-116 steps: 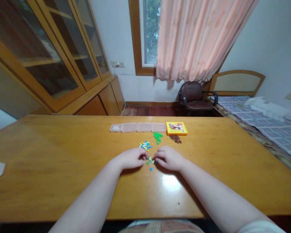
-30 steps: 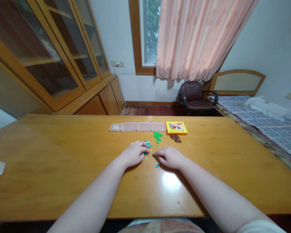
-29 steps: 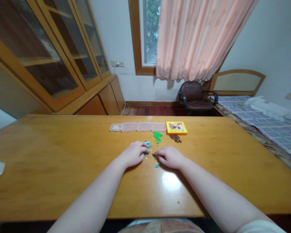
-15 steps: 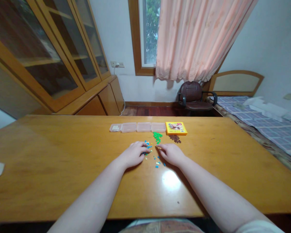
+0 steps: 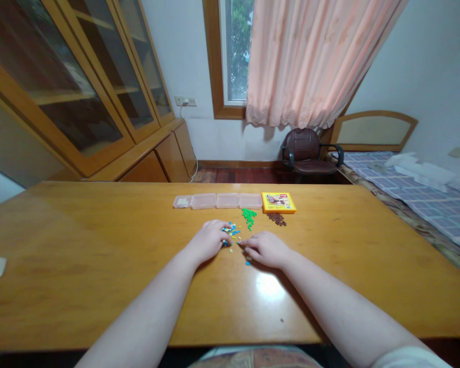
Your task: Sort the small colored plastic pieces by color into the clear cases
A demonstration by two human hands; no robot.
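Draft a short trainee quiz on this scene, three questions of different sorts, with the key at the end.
1. True or false: in this view, the green pieces lie to the left of the brown pieces.

2. What sits at the right end of the row of trays?
A) chair
B) yellow box
C) curtain

3. Short answer: which of the person's hands is nearer the mixed pile?

Key: 1. True. 2. B. 3. The left hand.
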